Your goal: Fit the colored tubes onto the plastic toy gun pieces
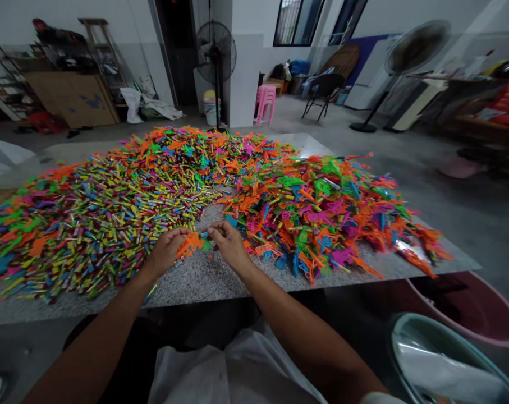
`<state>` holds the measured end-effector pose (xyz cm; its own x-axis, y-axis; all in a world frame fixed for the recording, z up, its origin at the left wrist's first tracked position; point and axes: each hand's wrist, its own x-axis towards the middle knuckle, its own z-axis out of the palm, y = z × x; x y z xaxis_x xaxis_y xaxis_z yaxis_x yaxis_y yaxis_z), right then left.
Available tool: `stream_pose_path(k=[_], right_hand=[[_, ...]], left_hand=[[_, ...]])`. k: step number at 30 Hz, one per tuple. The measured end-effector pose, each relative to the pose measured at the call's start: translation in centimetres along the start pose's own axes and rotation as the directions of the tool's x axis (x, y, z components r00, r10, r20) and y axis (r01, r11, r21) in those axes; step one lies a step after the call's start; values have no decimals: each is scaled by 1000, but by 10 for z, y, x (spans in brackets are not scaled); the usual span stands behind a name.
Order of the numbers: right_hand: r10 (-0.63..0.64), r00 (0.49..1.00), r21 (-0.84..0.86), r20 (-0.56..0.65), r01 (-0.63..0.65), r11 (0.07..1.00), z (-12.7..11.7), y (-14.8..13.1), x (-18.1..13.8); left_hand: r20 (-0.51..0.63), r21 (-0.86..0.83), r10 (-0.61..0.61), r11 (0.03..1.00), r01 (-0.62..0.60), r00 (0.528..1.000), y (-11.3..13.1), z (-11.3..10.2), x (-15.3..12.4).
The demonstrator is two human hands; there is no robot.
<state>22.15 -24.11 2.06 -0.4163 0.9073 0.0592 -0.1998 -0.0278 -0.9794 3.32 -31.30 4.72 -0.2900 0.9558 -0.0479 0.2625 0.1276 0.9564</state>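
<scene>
My left hand (166, 249) is closed around an orange plastic toy piece (189, 244) just above the grey speckled table (220, 278). My right hand (229, 242) is pinched shut on a small blue and green part (204, 240) held against that orange piece. A heap of small coloured tubes (111, 213) lies to the left of my hands. A heap of orange, green, pink and blue gun-shaped plastic pieces (321, 219) lies to the right.
A pink tub (481, 314) and a pale green tub (448, 365) stand on the floor at the lower right. Two standing fans (215, 53), a black chair (324, 90), a pink stool (265, 101) and shelves (64, 84) are beyond the table.
</scene>
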Motion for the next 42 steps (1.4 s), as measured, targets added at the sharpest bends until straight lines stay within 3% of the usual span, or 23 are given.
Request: stream_pose_path(k=[5, 11, 15, 18, 27, 42], right_hand=[[11, 999, -72, 39, -8, 997, -9, 3, -8], [30, 999, 87, 15, -31, 996, -15, -6, -11], [78, 991, 95, 107, -88, 992, -15, -6, -14], [86, 994, 138, 72, -95, 986, -16, -4, -16], [103, 987, 161, 120, -122, 979, -19, -2, -18], [113, 986, 205, 126, -138, 969, -23, 3, -22]], left_hand=[[9, 126, 77, 989, -77, 997, 4, 0, -6], [-40, 245, 172, 957, -157, 984, 10, -3, -8], [12, 225, 117, 967, -117, 993, 9, -6, -9], [16, 182, 50, 982, -52, 999, 8, -6, -11], [3, 52, 73, 996, -74, 997, 4, -5, -10], [90, 81, 86, 992, -93, 992, 2, -8, -9]])
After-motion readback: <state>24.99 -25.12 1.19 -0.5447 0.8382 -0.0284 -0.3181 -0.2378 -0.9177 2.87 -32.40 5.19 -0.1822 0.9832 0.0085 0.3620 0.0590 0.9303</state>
